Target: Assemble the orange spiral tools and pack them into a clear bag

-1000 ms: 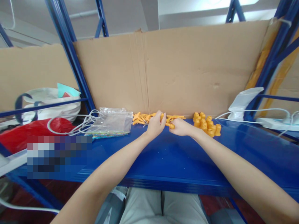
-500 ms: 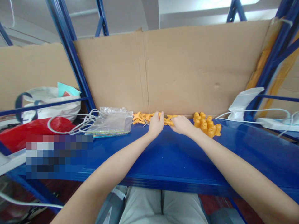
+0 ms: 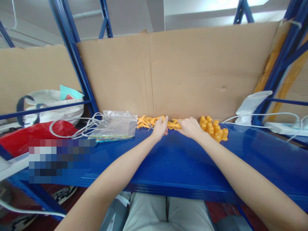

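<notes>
The blue worktop [image 3: 173, 168] carries a row of orange limbed pieces [image 3: 143, 122] along the middle of its rear edge, in front of the upright cardboard panel [image 3: 192, 73]. Small metal chains [image 3: 150, 127] show among the pieces at the left end of the row.

Left hand [image 3: 158, 130]: positioned at the row, fingers curled, thumb uppermost. It covers part of the row. Its grip is hidden; whether it holds a piece cannot be determined.

Right hand [image 3: 190, 127]: positioned at the right end of the row, back of the hand uppermost, fingers bent and directed toward the left hand. The fingertips meet the end of the orange pieces visible between the two hands. Whether they are closed on a piece cannot be determined. The two hands are apart.

A cluster of orange figures [image 3: 213, 129] stands just beyond the right hand, toward the right rear corner of the worktop and close to the rear edge. Clear plastic bags [image 3: 120, 123] lie flat to the left of the row, toward the left rear corner. Looped white cables [image 3: 92, 123] lie beside the bags on their left. A white pouch [image 3: 252, 104] leans at the right rear corner.
</notes>
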Available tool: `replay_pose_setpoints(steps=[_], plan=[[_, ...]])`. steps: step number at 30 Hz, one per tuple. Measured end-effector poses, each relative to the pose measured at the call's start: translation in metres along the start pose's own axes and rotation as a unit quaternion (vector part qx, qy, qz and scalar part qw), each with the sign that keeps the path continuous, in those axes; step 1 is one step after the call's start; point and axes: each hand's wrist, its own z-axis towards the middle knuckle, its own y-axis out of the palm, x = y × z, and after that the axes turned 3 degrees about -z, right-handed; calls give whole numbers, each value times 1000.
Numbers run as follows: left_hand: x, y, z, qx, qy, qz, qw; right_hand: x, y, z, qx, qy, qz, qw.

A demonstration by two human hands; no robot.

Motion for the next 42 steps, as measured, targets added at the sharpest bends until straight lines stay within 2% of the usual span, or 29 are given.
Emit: replay_pose_setpoints(steps=[6, 11, 17, 24, 28, 33, 36, 39, 42], plan=[[-1, -1, -1, -10, -4, 9, 1000, 3, -1, -1, -20, -13, 2, 1000], [-8, 0, 0, 5, 31, 79, 996, 1, 2, -2, -24, 4, 2, 1000], [-9, 0, -1, 47, 89, 149, 984, -2, 3, -1, -27, 5, 4, 1000], [0, 2, -6, 95, 123, 210, 965, -1, -3, -2, -50, 0, 1, 999], [1, 2, -7, 97, 144, 221, 960, -1, 1, 0, -53, 0, 22, 998], [-1, 0, 1, 86, 149, 198, 965, 7, 9, 3, -23, 11, 90, 996], [-4, -5, 9, 90, 88, 146, 981, 16, 14, 4, 17, -4, 211, 977], [-5, -12, 13, 98, 4, 84, 992, 23, 19, 6, 37, -34, 355, 934], [-3, -18, 15, 93, -34, 30, 995, 27, 24, 9, 35, -22, 444, 895]])
